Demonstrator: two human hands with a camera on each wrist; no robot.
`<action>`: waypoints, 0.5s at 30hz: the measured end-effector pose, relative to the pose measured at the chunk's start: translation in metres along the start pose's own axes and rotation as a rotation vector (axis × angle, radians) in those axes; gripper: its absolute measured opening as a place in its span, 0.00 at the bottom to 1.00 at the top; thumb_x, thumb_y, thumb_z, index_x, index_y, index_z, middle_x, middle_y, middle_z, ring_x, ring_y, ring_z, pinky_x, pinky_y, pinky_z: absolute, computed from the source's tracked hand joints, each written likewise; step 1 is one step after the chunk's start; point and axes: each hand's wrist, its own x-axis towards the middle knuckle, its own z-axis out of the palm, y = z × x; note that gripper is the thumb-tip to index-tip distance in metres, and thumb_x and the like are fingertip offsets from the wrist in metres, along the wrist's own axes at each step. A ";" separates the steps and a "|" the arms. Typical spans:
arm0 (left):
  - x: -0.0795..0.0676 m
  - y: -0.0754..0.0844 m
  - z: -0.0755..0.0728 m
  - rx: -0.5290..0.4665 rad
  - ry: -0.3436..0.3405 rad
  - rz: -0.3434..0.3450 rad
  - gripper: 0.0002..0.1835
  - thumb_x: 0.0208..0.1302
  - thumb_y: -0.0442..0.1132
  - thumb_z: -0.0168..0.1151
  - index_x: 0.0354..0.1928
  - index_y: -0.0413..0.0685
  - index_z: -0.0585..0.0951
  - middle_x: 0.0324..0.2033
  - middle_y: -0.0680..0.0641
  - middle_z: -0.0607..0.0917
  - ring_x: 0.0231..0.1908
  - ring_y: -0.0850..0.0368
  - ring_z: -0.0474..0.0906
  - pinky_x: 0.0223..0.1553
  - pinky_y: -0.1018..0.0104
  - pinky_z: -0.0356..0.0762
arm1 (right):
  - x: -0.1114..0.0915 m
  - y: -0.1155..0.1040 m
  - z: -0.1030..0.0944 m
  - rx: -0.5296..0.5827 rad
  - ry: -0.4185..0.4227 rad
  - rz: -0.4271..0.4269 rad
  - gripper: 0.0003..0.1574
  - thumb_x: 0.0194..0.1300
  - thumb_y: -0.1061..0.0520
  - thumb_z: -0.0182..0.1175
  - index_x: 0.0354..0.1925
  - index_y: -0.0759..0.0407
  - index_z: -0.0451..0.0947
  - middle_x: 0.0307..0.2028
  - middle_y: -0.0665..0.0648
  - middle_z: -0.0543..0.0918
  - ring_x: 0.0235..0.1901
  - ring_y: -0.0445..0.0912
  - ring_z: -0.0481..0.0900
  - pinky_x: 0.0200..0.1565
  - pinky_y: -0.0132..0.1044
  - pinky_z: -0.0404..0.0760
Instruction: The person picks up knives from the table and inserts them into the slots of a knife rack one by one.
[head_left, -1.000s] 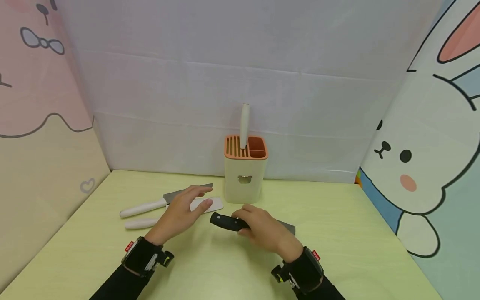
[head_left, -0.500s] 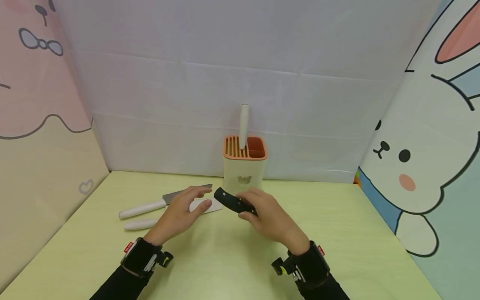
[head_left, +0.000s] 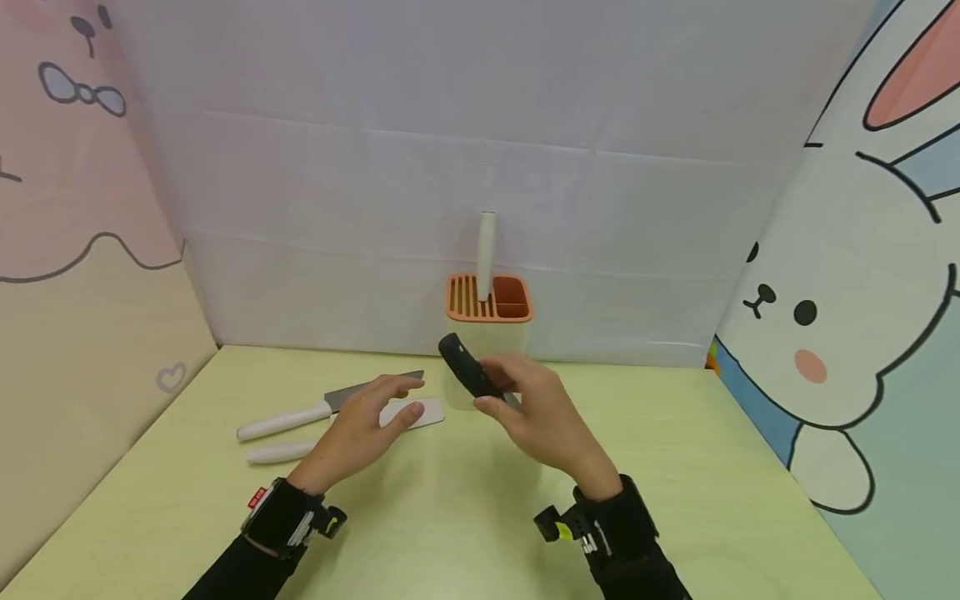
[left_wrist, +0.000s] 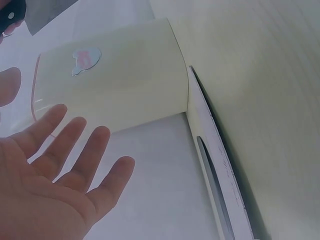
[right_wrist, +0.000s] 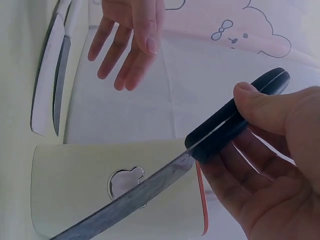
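My right hand (head_left: 536, 408) grips the black handle of a kitchen knife (right_wrist: 220, 125), raised in front of the knife block. The handle tilts up to the left in the head view; in the right wrist view the grey blade slants down across the block's front. My left hand (head_left: 367, 429) hovers with fingers spread and nothing in it, over two white-handled knives on the table. One is a knife with a narrow grey blade (head_left: 341, 397); the other is a cleaver with a broad white blade (head_left: 427, 412), partly hidden by the hand.
A cream knife block (left_wrist: 135, 75) with an orange slotted top (head_left: 463, 298) stands at the table's back edge. A white-handled knife (head_left: 487, 254) stands upright in one slot, beside two open compartments. A white sheet (head_left: 337, 183) hangs behind, with cartoon-printed panels on both sides.
My right hand has lifted the black-handled knife off the table area and turned it, so its handle points up and its blade down. The left hand has barely moved.
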 end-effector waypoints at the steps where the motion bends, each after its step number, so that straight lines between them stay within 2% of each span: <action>1: 0.000 0.000 0.000 -0.007 -0.001 0.004 0.22 0.68 0.59 0.54 0.62 0.66 0.71 0.58 0.61 0.73 0.54 0.62 0.70 0.51 0.51 0.73 | 0.000 0.000 0.000 0.016 0.011 0.002 0.28 0.57 0.62 0.69 0.55 0.51 0.74 0.43 0.45 0.77 0.40 0.36 0.77 0.43 0.34 0.80; 4: 0.001 0.001 0.001 -0.061 -0.006 0.015 0.23 0.69 0.57 0.54 0.63 0.65 0.69 0.59 0.58 0.72 0.55 0.60 0.70 0.53 0.51 0.73 | -0.001 -0.004 -0.001 0.070 0.040 0.014 0.27 0.57 0.64 0.68 0.55 0.52 0.74 0.42 0.46 0.77 0.40 0.38 0.78 0.43 0.36 0.81; 9: 0.002 0.006 -0.001 -0.181 -0.017 0.039 0.26 0.71 0.52 0.55 0.68 0.60 0.64 0.62 0.50 0.69 0.59 0.52 0.68 0.56 0.54 0.72 | 0.001 -0.027 -0.009 0.155 0.073 0.051 0.25 0.58 0.68 0.66 0.53 0.62 0.73 0.41 0.55 0.79 0.39 0.46 0.79 0.44 0.44 0.81; 12: 0.002 0.012 -0.003 -0.221 -0.007 0.044 0.27 0.71 0.50 0.56 0.69 0.61 0.63 0.63 0.52 0.67 0.60 0.53 0.67 0.56 0.59 0.72 | 0.003 -0.041 -0.014 0.183 0.082 0.086 0.24 0.58 0.70 0.65 0.53 0.67 0.72 0.40 0.59 0.80 0.39 0.50 0.80 0.44 0.45 0.81; 15: 0.003 0.018 -0.004 -0.249 0.008 0.053 0.27 0.70 0.48 0.57 0.68 0.64 0.62 0.63 0.56 0.66 0.60 0.56 0.66 0.56 0.59 0.72 | 0.003 -0.044 -0.016 0.206 0.095 0.121 0.24 0.58 0.70 0.64 0.53 0.67 0.72 0.40 0.60 0.80 0.40 0.50 0.79 0.45 0.44 0.81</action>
